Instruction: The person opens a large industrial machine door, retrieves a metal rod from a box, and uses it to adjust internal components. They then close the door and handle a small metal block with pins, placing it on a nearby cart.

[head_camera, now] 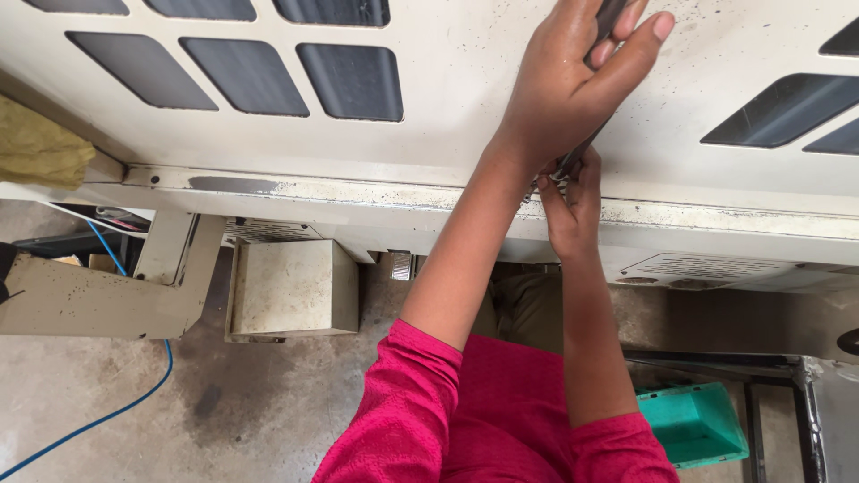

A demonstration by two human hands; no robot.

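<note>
Gripping a dark slim tool, the left hand is wrapped tight round its handle, the tip down at the lower seam of the cream metal casing. Right hand sits just below, fingers pinched at that tip on something too small to tell. Dark vent slots lie to the side; a blue cable trails on the floor.

A box sits on the floor left of the arms; a bin lies right, under the casing.
</note>
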